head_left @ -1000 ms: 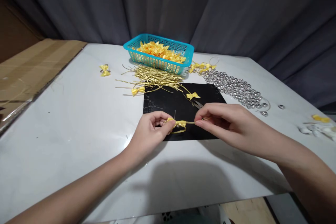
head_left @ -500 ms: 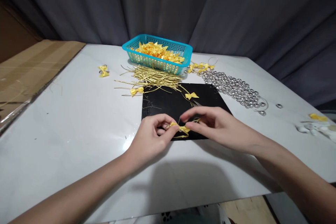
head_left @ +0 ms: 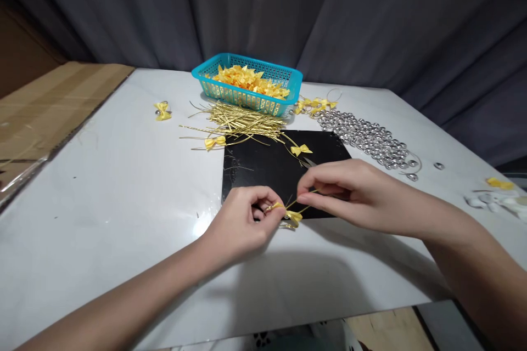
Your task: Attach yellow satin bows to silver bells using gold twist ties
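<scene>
My left hand [head_left: 242, 225] pinches a small yellow ribbon bow [head_left: 288, 214] just above the near edge of a black mat [head_left: 263, 167]. My right hand [head_left: 346, 189] pinches the ends of a thin gold twist wire [head_left: 304, 202] that runs from the bow up to its fingertips. Both hands hover over the mat's front edge, a few centimetres apart. A heap of gold wires [head_left: 242, 120] lies behind the mat, in front of a teal basket [head_left: 247, 100] full of yellow bows.
Silver beads [head_left: 370, 140] spread at the right of the mat. Loose yellow bows [head_left: 163, 111] lie on the white table [head_left: 123, 197]; more sit near the basket. Flattened cardboard [head_left: 49, 104] covers the left side. A dark curtain hangs behind. White bits [head_left: 494, 200] lie far right.
The right hand went in close to the bow, then drew back and up with the wire ends. The left hand and bow shifted slightly toward me, to the mat's front edge.
</scene>
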A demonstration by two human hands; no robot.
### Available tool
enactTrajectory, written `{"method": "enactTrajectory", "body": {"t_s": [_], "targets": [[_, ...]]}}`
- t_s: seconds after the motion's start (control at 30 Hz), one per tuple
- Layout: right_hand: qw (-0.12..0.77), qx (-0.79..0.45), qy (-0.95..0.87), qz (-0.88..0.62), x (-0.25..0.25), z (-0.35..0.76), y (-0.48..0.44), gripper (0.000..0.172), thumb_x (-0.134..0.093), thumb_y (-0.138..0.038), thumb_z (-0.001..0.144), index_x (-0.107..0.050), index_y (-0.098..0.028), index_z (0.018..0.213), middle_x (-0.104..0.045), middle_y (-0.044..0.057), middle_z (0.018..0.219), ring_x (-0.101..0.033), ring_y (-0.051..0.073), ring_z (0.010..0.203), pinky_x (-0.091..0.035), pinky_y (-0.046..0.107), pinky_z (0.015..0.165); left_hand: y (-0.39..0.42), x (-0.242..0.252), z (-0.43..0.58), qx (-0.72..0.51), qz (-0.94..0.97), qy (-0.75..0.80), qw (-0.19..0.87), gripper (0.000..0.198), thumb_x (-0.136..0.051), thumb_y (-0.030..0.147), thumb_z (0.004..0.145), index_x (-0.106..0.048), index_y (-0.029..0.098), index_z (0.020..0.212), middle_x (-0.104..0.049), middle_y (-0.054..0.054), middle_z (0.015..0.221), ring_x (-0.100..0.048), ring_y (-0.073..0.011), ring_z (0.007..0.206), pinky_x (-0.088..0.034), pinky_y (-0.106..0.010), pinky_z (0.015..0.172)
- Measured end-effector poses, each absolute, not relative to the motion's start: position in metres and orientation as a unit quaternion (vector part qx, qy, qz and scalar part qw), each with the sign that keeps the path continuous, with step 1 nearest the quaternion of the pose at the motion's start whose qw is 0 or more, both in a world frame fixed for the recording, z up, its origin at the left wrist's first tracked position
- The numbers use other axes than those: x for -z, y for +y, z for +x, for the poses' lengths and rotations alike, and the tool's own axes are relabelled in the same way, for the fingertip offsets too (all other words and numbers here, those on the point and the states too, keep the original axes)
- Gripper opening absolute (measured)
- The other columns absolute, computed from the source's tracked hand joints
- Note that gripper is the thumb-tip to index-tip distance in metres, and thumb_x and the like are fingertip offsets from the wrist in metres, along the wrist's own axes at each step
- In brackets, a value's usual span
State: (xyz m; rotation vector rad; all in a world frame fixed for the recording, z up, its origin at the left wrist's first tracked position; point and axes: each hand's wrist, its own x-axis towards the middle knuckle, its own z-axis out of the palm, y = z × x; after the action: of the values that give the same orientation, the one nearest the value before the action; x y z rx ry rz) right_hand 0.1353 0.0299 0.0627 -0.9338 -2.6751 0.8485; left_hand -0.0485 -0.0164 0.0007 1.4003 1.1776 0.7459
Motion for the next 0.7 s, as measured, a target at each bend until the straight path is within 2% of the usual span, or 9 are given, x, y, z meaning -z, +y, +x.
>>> {"method": "enactTrajectory", "body": {"t_s": [0.23,0.43,0.6,0.7], "targets": [[0.172,-0.247,-0.89,-0.342,-0.036,0.125,0.045,0.017,-0.051,-0.024,0.087,-0.06,-0.012,0.081,-0.034,-0.008,0.049,-0.029,0.004,0.045,-0.025,0.017,0.044,-0.011,-0.007,-0.054,-0.341,0.558,0.489,0.577,0.012,-0.058,0.026,0.074,-0.06,0.014,0.072,-0.055,0.001,0.064,-0.046,-0.0098,0.056,-0.034,-0.021,0.051],[0.192,-0.192,-0.883,-0.383,-0.043,0.134,0.029,0.016,-0.052,-0.023,0.087,-0.062,-0.014,0.08,-0.033,-0.007,0.048,-0.027,0.005,0.043,-0.022,0.018,0.042,-0.008,-0.008,-0.054,-0.368,0.498,0.515,0.593,0.011,-0.061,0.024,0.072,-0.061,0.014,0.067,-0.05,0.004,0.054,-0.045,-0.0097,0.052,-0.033,-0.022,0.05],[0.203,-0.156,-0.883,-0.394,-0.047,0.127,0.003,0.011,-0.052,-0.017,0.086,-0.062,-0.016,0.083,-0.047,-0.006,0.049,-0.037,0.005,0.041,-0.029,0.017,0.043,-0.008,-0.007,-0.053,-0.393,0.44,0.505,0.63,0.013,-0.063,0.024,0.073,-0.062,0.012,0.069,-0.055,0.003,0.056,-0.049,-0.0082,0.053,-0.038,-0.02,0.053],[0.21,-0.121,-0.887,-0.394,-0.041,0.123,-0.01,0.013,-0.05,-0.014,0.086,-0.062,-0.017,0.088,-0.063,-0.001,0.063,-0.049,0.006,0.046,-0.036,0.018,0.046,-0.008,-0.005,-0.053,-0.412,0.404,0.49,0.654,0.012,-0.065,0.022,0.073,-0.063,0.012,0.068,-0.056,0.003,0.059,-0.049,-0.0062,0.053,-0.039,-0.019,0.054]]}}
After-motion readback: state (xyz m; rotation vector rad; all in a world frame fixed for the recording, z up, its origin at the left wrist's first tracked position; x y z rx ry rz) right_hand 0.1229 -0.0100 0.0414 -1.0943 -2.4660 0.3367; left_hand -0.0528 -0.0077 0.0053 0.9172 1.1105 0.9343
